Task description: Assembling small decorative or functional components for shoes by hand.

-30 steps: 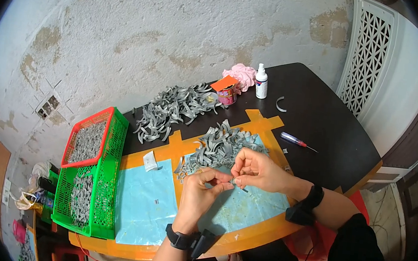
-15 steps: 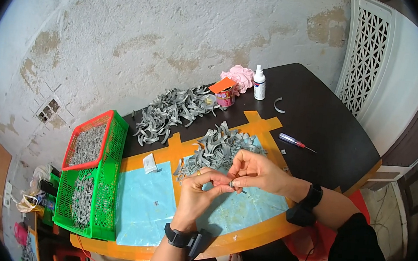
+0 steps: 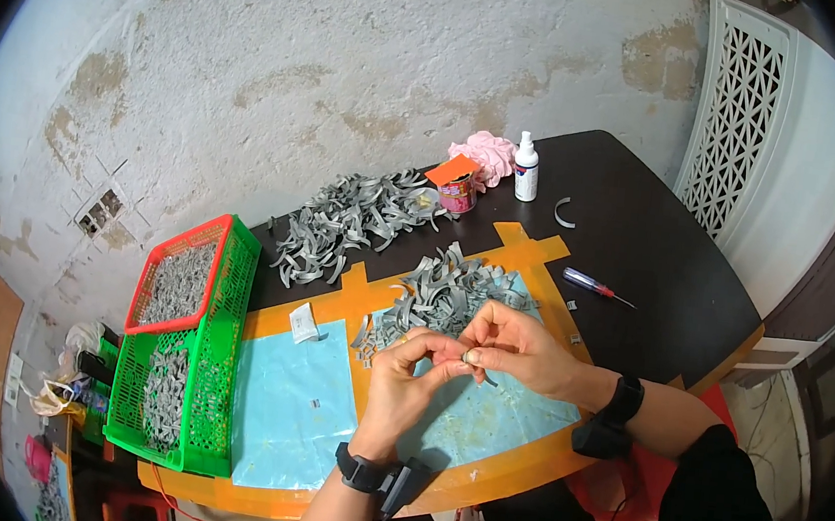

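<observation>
In front of me both hands meet over the blue sheet, thumbs and fingertips pinched together. Between them is a small grey piece, mostly covered by the fingers. My left hand closes on it from the left and my right hand from the right. Just beyond the fingertips lies a heap of grey curved strips, with smaller grey bits at its near left side. Farther back, against the wall side, is a larger pile of similar strips.
At left, a green basket holds grey pieces, with a red-rimmed basket on it. A small white packet lies nearby. Toward the back stand a tin, pink cloth and white bottle. A screwdriver lies at right.
The whole view has shifted slightly. Both hands keep their pinch on the small grey piece, with only slight finger movement.
</observation>
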A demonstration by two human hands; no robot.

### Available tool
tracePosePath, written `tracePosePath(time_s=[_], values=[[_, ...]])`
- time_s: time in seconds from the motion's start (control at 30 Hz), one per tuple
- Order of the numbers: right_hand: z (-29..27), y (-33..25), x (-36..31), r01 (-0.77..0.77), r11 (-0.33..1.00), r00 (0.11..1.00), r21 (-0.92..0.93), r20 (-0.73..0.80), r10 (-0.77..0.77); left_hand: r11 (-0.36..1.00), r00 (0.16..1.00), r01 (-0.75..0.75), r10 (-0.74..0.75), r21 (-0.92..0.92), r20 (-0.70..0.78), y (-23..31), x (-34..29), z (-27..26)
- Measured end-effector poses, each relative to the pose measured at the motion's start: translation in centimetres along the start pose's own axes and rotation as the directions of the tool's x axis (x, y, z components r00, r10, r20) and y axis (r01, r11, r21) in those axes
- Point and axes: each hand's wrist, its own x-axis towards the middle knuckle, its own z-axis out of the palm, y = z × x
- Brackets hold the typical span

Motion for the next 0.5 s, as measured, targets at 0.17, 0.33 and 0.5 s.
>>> tracePosePath(time_s=[0.17, 0.33, 0.5], values=[[-0.14, 0.14, 0.09, 0.007, 1.0, 1.0, 0.025, 0.02, -0.008, 1.0, 1.0, -0.012, 0.012, 0.008, 0.018, -0.21, -0.07, 0.03], [-0.37, 0.07, 0.25, -0.025, 1.0, 1.0, 0.004, 0.016, 0.025, 0.997, 0.999, -0.042, 0.041, 0.062, 0.02, 0.09, -0.12, 0.04], [-0.61, -0.16, 0.49, -0.063, 0.997, 0.998, -0.035, -0.032, 0.062, 0.999, 0.999, 0.041, -0.041, 0.005, 0.023, 0.42, -0.19, 0.05]])
